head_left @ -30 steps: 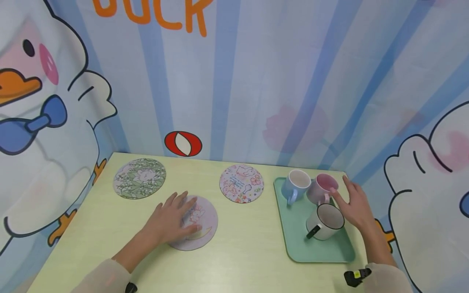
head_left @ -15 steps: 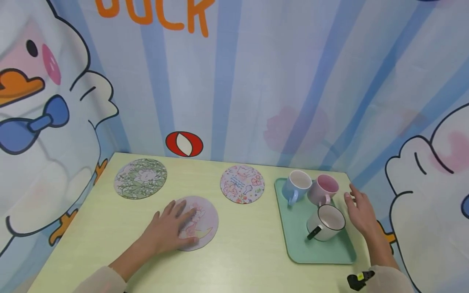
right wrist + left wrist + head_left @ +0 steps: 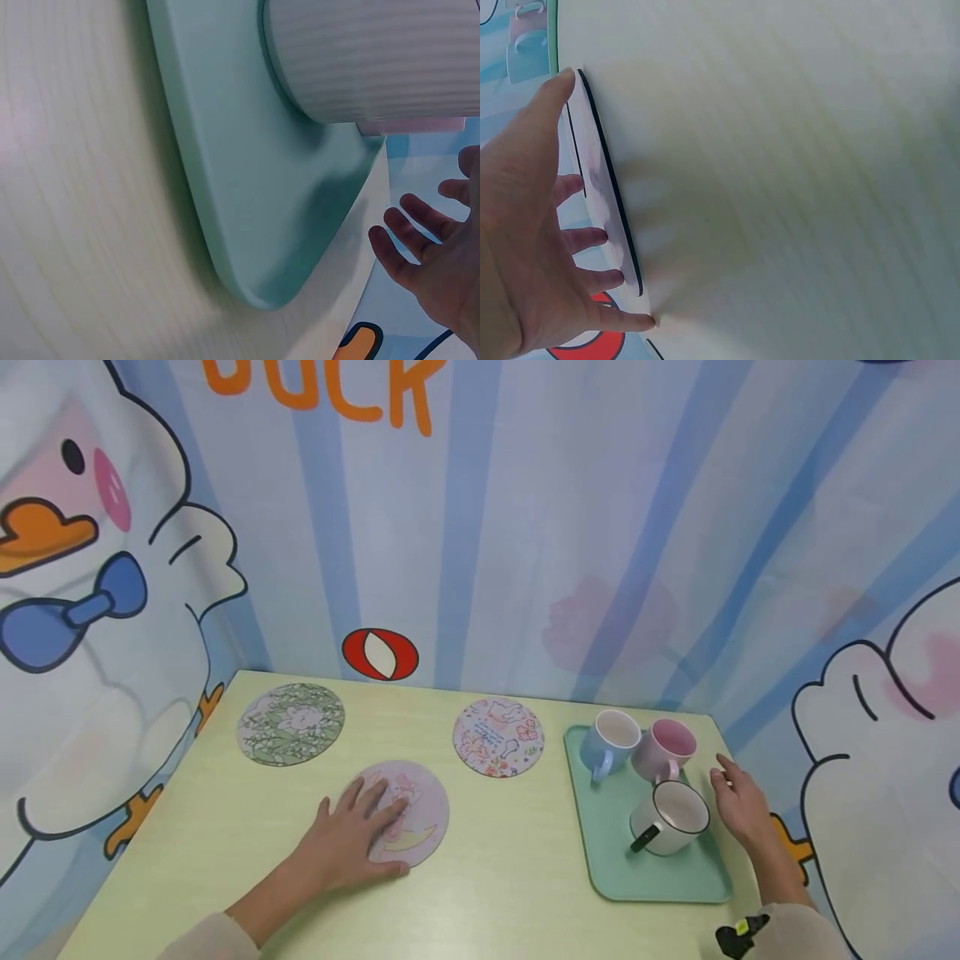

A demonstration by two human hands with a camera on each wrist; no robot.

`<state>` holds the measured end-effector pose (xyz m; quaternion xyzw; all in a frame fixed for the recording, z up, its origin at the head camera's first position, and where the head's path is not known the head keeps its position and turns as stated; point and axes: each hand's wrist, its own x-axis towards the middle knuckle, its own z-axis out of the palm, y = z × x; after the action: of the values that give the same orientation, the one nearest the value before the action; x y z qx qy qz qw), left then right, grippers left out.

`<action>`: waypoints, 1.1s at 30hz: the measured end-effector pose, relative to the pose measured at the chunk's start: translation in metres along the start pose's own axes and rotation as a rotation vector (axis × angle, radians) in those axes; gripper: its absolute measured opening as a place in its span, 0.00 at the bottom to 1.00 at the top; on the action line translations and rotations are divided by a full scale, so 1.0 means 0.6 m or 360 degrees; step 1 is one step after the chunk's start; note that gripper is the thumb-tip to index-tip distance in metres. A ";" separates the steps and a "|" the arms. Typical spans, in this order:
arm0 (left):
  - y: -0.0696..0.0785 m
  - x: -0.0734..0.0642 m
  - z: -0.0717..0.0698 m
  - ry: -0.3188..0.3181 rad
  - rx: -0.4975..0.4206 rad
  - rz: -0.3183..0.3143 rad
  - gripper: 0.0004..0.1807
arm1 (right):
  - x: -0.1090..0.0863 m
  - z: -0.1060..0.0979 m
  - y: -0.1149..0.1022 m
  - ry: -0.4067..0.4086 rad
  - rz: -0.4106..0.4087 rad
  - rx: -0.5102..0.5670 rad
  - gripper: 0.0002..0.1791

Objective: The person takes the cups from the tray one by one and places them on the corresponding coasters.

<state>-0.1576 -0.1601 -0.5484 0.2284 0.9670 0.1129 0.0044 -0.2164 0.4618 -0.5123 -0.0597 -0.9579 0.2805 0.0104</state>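
My left hand [image 3: 347, 837] rests with spread fingers over the left part of a pale pink round coaster [image 3: 423, 810] with a rabbit-like print. In the left wrist view, the fingertips of the left hand [image 3: 532, 232] lie along the dark-edged coaster [image 3: 604, 180]. Off the right side of a green tray [image 3: 617, 864], my right hand [image 3: 742, 808] hovers, fingers loosely bent and holding nothing. Nearest to it on the tray stands a white mug [image 3: 666, 837] with a black rim. From the right wrist, the right hand [image 3: 450, 274] appears apart from the ribbed white mug [image 3: 375, 60].
A blue mug [image 3: 604, 745] and a pink mug [image 3: 660, 753] stand at the tray's back. Farther back lie a green leafy coaster [image 3: 292, 725] and a floral coaster [image 3: 498, 737]. A printed curtain [image 3: 495, 527] hangs behind the pale yellow table [image 3: 510, 868].
My right hand has drawn back from beside the pink mug, toward me and off the tray's right side. The left hand has slid slightly left and nearer on the coaster. The mugs stay put.
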 end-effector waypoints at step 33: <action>0.011 -0.003 0.019 0.0059 0.0155 0.0059 0.44 | 0.029 0.028 0.026 -0.0206 -0.0179 -0.0024 0.27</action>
<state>-0.1524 -0.1525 -0.5579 0.2441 0.9669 0.0699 -0.0266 -0.2327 0.4678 -0.5352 0.0124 -0.9605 0.2756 -0.0364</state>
